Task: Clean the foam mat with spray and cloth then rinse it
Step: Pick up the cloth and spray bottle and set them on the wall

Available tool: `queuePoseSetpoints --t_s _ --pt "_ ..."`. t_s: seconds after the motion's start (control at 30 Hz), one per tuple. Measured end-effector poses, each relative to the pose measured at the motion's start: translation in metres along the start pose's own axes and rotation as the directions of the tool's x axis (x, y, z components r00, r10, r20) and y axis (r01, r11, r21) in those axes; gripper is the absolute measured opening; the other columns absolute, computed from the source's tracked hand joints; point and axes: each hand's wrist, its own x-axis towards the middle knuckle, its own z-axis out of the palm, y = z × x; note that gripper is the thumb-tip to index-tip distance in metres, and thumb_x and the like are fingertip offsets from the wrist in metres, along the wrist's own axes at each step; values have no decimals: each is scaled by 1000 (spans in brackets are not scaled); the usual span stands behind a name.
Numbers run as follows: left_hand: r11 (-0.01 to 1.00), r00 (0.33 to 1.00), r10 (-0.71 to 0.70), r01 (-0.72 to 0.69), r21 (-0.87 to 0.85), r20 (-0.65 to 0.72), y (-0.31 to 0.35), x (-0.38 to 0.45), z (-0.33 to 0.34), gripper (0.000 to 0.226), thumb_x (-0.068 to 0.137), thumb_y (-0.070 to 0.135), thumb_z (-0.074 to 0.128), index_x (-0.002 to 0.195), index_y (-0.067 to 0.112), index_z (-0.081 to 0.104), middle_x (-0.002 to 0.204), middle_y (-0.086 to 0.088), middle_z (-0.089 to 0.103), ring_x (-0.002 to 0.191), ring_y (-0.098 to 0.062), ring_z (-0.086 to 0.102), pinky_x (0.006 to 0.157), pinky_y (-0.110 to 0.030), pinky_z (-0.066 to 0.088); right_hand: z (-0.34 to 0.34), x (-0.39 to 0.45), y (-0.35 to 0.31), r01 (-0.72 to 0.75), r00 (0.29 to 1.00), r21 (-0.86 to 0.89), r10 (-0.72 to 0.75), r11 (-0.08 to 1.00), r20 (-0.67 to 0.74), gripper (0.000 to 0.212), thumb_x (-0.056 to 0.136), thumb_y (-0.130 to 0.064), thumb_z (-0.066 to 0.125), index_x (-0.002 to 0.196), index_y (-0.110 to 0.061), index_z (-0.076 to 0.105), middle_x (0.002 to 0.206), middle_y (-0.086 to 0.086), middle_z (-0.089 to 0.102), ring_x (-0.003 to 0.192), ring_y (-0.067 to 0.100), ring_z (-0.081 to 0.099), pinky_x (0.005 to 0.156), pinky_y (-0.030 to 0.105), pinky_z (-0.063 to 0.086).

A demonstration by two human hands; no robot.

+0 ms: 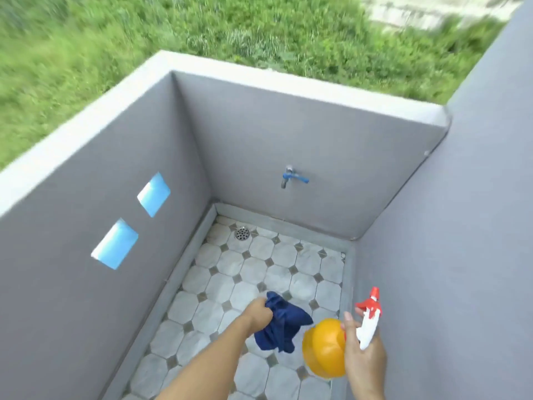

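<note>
My left hand [259, 314] grips a crumpled dark blue cloth [284, 326] that hangs over the tiled floor. To its right, my right hand [364, 353] holds a spray bottle [326, 349] with an orange body and a white and red trigger head pointing up. Both hands are low in the view, close together above the wash bay floor. No foam mat shows in this view.
Grey walls [288, 145] enclose a small wash bay with an octagon-tiled floor [259, 272]. A tap with a blue handle [292, 178] sticks out of the far wall. A round floor drain [241, 233] sits in the far left corner. Grass [202, 30] lies beyond.
</note>
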Motion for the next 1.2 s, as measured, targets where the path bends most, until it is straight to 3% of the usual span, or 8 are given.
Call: queuePoseSetpoints --t_s 0.13,0.2,0.33,0.6,0.77,0.9,1.03,1.2 --pt "952 997 3 -27 -304 -79 99 -90 -89 2 84 8 55 86 7 57 81 -16 60 76 -27 58 65 -30 47 -33 -8 -118 91 996 57 -90 994 -22 40 90 -44 62 126 -27 55 96 7 72 96 33 64 77 32 38" --pt "903 988 21 -83 -421 -152 132 -117 -123 28 75 10 66 101 1 60 87 -20 65 78 -31 63 70 -37 51 -46 -13 -165 105 994 57 -105 993 -7 36 93 -42 58 125 -27 55 96 7 72 90 32 63 74 33 38" --pt "799 956 176 -279 -532 -236 194 -170 -179 30 76 5 73 103 -1 62 83 -13 66 69 -23 62 57 -27 50 -59 -13 -242 175 984 112 -175 978 -17 24 94 -43 54 114 -30 57 96 2 72 91 26 64 73 32 40" --pt "786 865 390 -491 -375 -316 268 -178 -279 27 85 35 68 99 12 66 93 -8 72 89 -25 68 81 -36 55 -34 25 -364 311 949 96 -314 945 13 36 98 -48 40 90 -17 57 75 5 65 73 22 62 61 32 47" --pt "818 931 365 -335 -467 -29 315 -149 -340 36 70 1 52 105 -4 53 105 -22 64 93 -35 63 82 -42 54 -7 75 -440 374 927 92 -374 923 -20 32 99 -45 42 87 -19 56 74 4 65 72 24 62 66 38 47" --pt "832 898 438 -419 -363 -35 357 -112 -386 48 68 -7 55 116 -3 54 112 -23 63 100 -36 62 88 -45 52 12 111 -494 407 913 120 -405 905 -41 28 98 -44 46 95 -20 58 75 4 67 72 18 62 59 30 42" --pt "804 865 487 -499 -324 -126 388 -80 -415 24 78 -7 65 99 2 59 96 -16 64 86 -29 63 79 -40 53 31 148 -523 409 912 122 -410 904 -18 28 98 -47 46 103 -22 56 79 2 68 77 17 62 61 30 42" --pt "798 848 480 -529 -288 -226 421 -30 -450 28 75 1 75 98 2 60 91 -12 66 81 -26 64 71 -35 55 55 200 -554 383 921 146 -388 912 11 11 98 -41 48 88 -39 50 77 6 66 71 21 58 62 31 43"
